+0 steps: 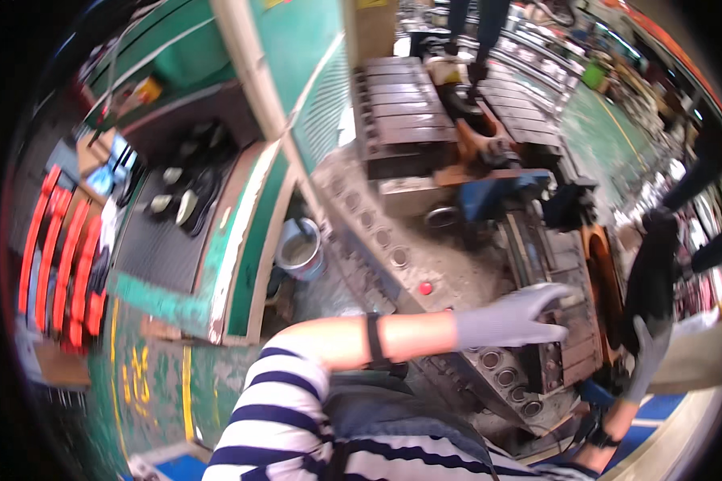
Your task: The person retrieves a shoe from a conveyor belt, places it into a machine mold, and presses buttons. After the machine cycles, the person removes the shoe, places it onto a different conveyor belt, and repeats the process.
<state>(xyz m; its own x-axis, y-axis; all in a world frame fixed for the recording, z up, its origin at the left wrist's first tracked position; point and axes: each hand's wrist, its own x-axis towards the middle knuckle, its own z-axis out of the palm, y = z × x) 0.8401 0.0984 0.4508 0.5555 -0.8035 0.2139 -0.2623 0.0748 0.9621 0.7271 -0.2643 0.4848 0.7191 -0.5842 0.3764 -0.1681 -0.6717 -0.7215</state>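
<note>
My left hand (pixel 512 319), in a grey glove, stretches over the machine near its slotted dark metal plate (pixel 583 341). Its thumb and fingers are spread, with nothing between them. To the right, my gloved right hand (pixel 648 361) has its fingers on either side of the lower end of a long black piece (pixel 651 268), and appears to grip it; the exact kind of piece is unclear. An orange machine frame (pixel 600 268) stands just left of that piece. A red push button (pixel 426 288) sits on the worn panel left of the plate.
Black shoe-like items (pixel 196 200) lie on a green-edged bench (pixel 168 301) at left, beside red racks (pixel 52 248). A bucket (pixel 301 255) stands between bench and machine. Round fittings (pixel 489 359) line the machine's panel. Another person's dark-clad legs (pixel 694 184) show at right.
</note>
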